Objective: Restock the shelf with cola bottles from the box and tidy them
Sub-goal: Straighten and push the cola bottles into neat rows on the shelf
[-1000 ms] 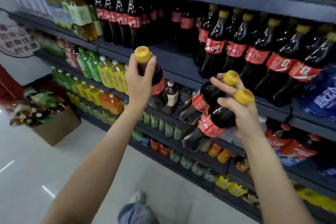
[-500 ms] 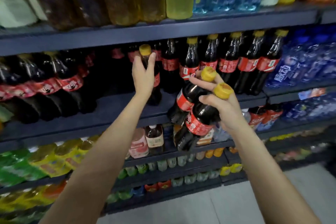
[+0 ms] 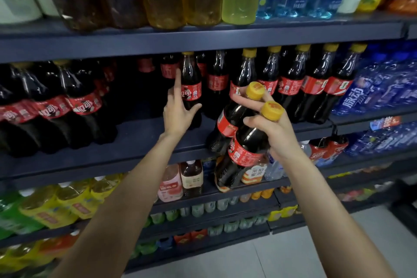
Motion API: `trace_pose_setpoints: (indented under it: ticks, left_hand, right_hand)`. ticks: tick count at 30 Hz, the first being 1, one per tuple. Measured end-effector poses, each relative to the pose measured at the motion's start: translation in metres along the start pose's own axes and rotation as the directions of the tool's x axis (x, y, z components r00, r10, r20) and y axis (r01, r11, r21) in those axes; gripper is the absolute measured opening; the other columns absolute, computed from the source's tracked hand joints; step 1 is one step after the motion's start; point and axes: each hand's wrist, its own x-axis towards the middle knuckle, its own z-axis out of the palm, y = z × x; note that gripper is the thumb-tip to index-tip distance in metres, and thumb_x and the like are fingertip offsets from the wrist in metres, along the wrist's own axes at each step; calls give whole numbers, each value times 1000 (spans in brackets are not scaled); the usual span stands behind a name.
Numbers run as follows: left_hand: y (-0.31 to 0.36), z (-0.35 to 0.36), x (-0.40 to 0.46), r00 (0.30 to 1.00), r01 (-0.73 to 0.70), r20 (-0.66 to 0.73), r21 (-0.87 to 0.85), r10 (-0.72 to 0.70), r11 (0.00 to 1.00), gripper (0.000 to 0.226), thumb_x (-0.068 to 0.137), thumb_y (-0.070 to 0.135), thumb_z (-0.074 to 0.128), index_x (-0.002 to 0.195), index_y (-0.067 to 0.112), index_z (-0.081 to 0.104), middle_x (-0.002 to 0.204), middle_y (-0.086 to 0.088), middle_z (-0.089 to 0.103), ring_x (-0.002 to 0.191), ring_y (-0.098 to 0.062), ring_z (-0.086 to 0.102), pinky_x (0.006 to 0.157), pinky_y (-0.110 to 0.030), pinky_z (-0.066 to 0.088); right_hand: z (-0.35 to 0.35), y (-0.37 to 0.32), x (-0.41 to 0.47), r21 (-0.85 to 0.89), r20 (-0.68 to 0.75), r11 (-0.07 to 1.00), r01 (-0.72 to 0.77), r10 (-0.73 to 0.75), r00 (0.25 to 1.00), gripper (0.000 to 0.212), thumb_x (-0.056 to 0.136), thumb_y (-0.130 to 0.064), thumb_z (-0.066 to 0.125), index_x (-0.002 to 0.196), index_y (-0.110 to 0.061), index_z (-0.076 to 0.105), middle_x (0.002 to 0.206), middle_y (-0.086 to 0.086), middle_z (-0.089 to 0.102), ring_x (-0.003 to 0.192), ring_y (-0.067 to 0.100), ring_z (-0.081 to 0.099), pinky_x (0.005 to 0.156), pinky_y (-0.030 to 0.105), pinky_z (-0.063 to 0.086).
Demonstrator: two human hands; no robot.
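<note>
The left hand [image 3: 178, 113] rests on a standing cola bottle [image 3: 191, 91] on the middle shelf [image 3: 144, 140]; its grip is wide, forefinger straight up the bottle's left side, thumb against the lower right. Bare shelf lies left of that grip, a row of cola bottles [image 3: 291, 83] to its right. To finish this step well, I would nudge the bottle upright and square, label forward, before letting go. Right of it, the right hand [image 3: 274, 135] has its grip closed on two more bottles [image 3: 239, 140], necks clamped between the fingers, bodies hanging tilted. They look loosely held, so pass them over one at a time.
</note>
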Motion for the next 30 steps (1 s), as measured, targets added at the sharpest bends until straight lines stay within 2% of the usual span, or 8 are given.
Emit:
trace_pose_setpoints:
  ticks: [3,6,10,14,18,21,25,30]
  left_hand:
    - [3,14,16,998,58,-5,-91,-59,994,100,81,18,75,151,32,6,147,-17,36,122,-34,52,95,-37,45]
    - [-2,20,33,994,107,34,-243,-102,964,99,82,7,71,152,32,7,151,-13,29,134,-29,39,103,-32,36]
    - [-3,15,20,997,72,0,-252,-74,965,88,85,23,69,151,26,10,153,-16,19,141,-30,26,111,-36,27]
    - [2,-11,-25,981,33,182,-484,64,875,70,84,48,60,143,39,24,152,1,25,140,-9,27,112,-31,28]
    - [3,-22,-38,855,-13,453,-470,254,883,93,79,38,75,148,34,13,151,13,29,135,4,33,112,-21,30]
    - [2,-22,-39,923,-8,355,-369,149,929,91,73,51,73,145,34,22,140,8,49,125,-2,49,108,-31,39]
    - [-5,-20,-44,979,38,199,-377,40,925,86,71,53,71,142,30,29,131,8,57,120,-7,54,104,-41,43]
    - [-8,-18,-33,993,54,117,-349,-14,936,85,73,38,78,143,25,31,131,7,57,121,-8,54,105,-43,42]
  right_hand:
    - [-1,3,7,21,-4,1000,10,-10,1000,45,71,-8,56,112,-20,69,132,-12,53,127,7,46,108,42,38]
    - [1,0,16,26,13,999,35,-35,999,43,70,-9,55,108,-23,69,133,-10,53,124,2,47,93,16,43]
    - [2,-2,30,26,55,997,66,-67,996,48,69,-7,53,116,-14,64,117,-25,62,116,-6,52,84,5,41]
    - [4,4,42,52,100,996,69,-74,992,45,70,-6,55,110,-22,69,130,-9,56,124,10,50,101,30,45]
    - [12,3,52,28,252,994,108,-112,961,43,69,-8,57,108,-19,69,132,-5,51,127,12,48,107,40,40]
    - [21,1,58,7,316,989,145,-140,938,39,70,-2,54,103,-17,70,140,-7,47,130,6,44,107,31,39]
    - [30,6,60,-49,91,983,178,-173,981,29,71,-4,58,86,-23,73,147,-7,42,134,5,38,112,36,33]
    - [38,18,70,-46,-130,982,184,-188,973,32,77,-5,62,83,-34,72,117,1,65,109,16,62,97,49,47]
